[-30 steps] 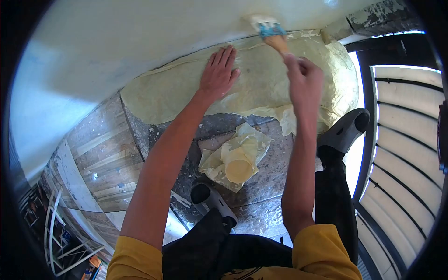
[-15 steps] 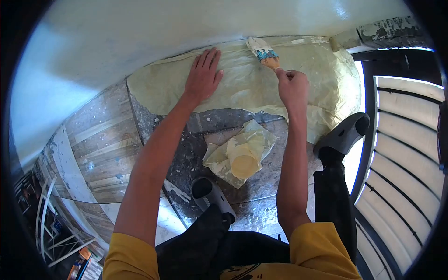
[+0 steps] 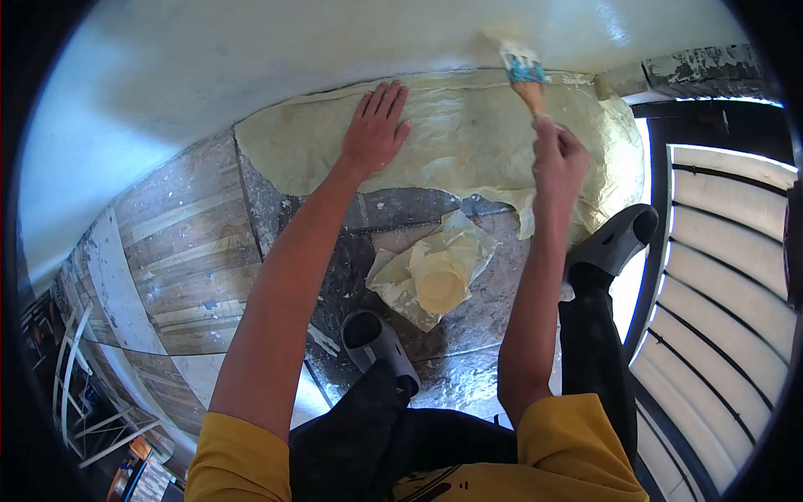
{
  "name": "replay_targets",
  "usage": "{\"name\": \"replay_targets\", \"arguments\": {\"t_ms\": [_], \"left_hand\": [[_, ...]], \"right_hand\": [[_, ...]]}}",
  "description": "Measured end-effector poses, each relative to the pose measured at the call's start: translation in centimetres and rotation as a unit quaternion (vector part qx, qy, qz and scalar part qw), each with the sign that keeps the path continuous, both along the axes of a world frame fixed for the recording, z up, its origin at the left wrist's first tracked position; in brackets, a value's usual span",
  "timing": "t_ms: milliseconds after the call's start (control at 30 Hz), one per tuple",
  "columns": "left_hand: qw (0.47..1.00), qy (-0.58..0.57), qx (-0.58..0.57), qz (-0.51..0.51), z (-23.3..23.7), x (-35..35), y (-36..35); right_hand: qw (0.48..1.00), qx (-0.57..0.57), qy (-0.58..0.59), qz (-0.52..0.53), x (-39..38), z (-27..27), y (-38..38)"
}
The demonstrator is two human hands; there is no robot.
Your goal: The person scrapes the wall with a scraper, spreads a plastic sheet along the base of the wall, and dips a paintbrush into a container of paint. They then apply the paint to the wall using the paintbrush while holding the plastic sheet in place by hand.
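My left hand (image 3: 378,127) lies flat with its fingers spread on a pale yellowish sheet (image 3: 468,155) that runs along the foot of the wall. My right hand (image 3: 560,163) grips the wooden handle of a paintbrush (image 3: 525,74). The brush's ferrule is smeared blue and white, and its blurred bristles are against or close to the pale wall (image 3: 335,42), just above the sheet's top edge. Below the sheet, a round tub (image 3: 440,290) with pale yellow contents rests on a crumpled piece of similar sheet (image 3: 393,280) on the floor.
My feet in grey clogs (image 3: 378,343) stand either side of the tub. Wood-patterned, paint-spotted tiles (image 3: 188,243) cover the floor at left. A dark-framed barred door or gate (image 3: 719,251) is at right. Metal rods (image 3: 75,368) lie at the lower left.
My right hand has moved right with the brush, whose bristles have gone up from the sheet's edge to the wall. My left hand stays on the sheet, and the view has shifted slightly.
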State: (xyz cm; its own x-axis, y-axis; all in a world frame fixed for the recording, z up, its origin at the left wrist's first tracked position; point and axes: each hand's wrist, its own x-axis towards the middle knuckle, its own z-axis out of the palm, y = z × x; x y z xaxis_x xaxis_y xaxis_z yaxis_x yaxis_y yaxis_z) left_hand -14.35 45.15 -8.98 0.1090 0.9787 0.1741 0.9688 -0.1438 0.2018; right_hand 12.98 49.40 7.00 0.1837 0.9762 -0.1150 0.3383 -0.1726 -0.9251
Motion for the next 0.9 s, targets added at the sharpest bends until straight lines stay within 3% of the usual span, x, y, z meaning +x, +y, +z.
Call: {"name": "replay_targets", "arguments": {"t_ms": [133,333,533,700,767,900], "left_hand": [[1.000,-0.014,-0.006,-0.006,0.3,0.0,0.1],[0.999,-0.007,0.010,-0.037,2.1,0.9,0.2],[0.982,-0.117,0.009,-0.150,4.5,9.2,4.8],[0.973,-0.136,0.022,-0.185,3.2,18.0,10.6],[0.970,-0.138,0.029,-0.196,2.6,20.8,12.8],[0.970,-0.115,0.034,-0.214,2.0,24.6,15.7]], "right_hand": [[0.999,-0.017,0.004,-0.046,3.1,1.3,-2.7],[0.995,-0.018,0.028,-0.098,5.0,-4.0,-1.7],[0.992,-0.003,0.015,-0.125,6.4,-4.3,1.7],[0.984,0.037,0.010,-0.174,8.8,-3.9,3.9],[0.983,0.025,-0.088,-0.162,10.1,-3.4,4.4],[0.979,0.031,-0.116,-0.166,11.5,-3.6,4.9]]}}
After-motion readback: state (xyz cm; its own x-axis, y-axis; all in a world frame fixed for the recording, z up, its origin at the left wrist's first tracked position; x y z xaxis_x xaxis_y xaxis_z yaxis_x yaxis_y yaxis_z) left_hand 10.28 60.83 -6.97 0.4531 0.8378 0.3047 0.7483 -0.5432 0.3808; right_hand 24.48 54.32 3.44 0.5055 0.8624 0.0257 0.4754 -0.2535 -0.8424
